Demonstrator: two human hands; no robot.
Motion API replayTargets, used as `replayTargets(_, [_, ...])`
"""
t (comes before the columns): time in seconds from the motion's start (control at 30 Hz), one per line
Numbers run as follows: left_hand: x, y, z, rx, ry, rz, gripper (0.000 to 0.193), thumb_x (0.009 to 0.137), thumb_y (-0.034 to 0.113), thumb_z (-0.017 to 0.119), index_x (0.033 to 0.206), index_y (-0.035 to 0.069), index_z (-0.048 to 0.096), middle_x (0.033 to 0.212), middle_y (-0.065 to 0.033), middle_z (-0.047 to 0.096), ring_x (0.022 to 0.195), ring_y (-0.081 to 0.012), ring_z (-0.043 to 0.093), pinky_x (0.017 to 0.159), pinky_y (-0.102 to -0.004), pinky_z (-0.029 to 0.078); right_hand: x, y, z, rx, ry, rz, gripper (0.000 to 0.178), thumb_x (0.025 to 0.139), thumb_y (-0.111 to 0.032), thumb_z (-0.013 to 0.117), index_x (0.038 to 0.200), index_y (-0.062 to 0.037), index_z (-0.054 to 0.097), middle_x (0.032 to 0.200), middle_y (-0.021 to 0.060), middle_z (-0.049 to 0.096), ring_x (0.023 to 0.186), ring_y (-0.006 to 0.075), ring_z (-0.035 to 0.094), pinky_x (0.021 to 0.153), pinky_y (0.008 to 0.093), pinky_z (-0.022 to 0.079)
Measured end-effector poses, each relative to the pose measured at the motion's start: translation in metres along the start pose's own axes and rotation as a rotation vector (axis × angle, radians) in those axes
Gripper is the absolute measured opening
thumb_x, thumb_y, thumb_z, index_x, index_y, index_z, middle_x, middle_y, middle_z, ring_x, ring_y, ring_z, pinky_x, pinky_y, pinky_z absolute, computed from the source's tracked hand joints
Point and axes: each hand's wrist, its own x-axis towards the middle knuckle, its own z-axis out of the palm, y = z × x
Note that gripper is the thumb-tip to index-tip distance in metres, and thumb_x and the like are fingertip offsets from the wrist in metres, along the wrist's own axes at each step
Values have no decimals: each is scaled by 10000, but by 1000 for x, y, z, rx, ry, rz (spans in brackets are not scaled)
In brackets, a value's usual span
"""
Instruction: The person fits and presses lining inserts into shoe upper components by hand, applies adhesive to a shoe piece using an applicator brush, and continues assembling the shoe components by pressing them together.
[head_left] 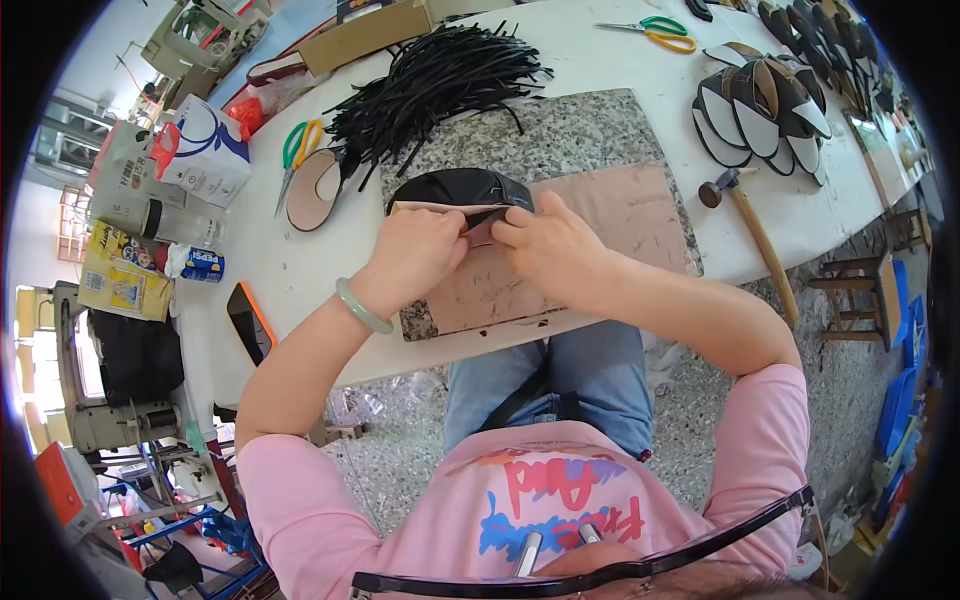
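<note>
A black shoe upper (447,187) with a pale beige inner edge is between my two hands, over the board. My left hand (422,252) is closed on its near edge, the fingers curled under. Opposite it, my right hand (553,245) pinches the upper's right end with thumb and fingers. The fingertips are partly hidden by the material. Beneath lies a tan sheet (620,215) on a speckled stone slab (590,120). To the left of the slab rests a loose shoe piece (312,190) with a beige lining.
Black strips (440,85) are heaped behind the slab. Green-and-orange scissors (297,155) lie at left, another pair of scissors (655,32) at the back. On the right are a hammer (757,230) and stacked shoe uppers (755,110). A phone (250,322) and a can (203,264) sit at left.
</note>
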Motion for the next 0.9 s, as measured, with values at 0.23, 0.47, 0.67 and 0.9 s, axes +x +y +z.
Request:
replayTargets(0.23, [5, 13, 6, 255, 249, 232, 92, 785, 132, 594, 793, 45, 621, 808, -110, 673, 812, -234, 647, 689, -375, 514, 2, -8, 2, -81, 173, 4, 114, 736, -185, 649, 755, -138, 751, 997, -10, 552, 1053, 189, 488, 865, 393, 348])
replayTargets(0.47, [-20, -5, 17, 253, 277, 285, 113, 808, 117, 621, 901, 52, 615, 799, -45, 604, 802, -190, 577, 693, -303, 481, 6, -7, 22, 113, 335, 57, 100, 721, -174, 635, 740, -118, 715, 1064, -4, 532, 1060, 173, 475, 821, 378, 357])
replayTargets(0.67, [-19, 2, 2, 115, 103, 1, 77, 819, 124, 590, 822, 48, 578, 722, -94, 649, 671, -244, 652, 587, -380, 522, 18, -17, 10, 14, 250, -13, 102, 740, -184, 640, 747, -136, 730, 997, -16, 575, 1065, 158, 492, 866, 375, 356])
replayTargets(0.9, [-22, -10, 21, 121, 203, -7, 149, 836, 201, 635, 889, 63, 615, 672, -107, 646, 626, -277, 650, 551, -407, 514, 30, -10, 18, 89, 336, -24, 106, 743, -185, 641, 743, -143, 738, 1001, -15, 595, 1048, 169, 500, 876, 377, 352])
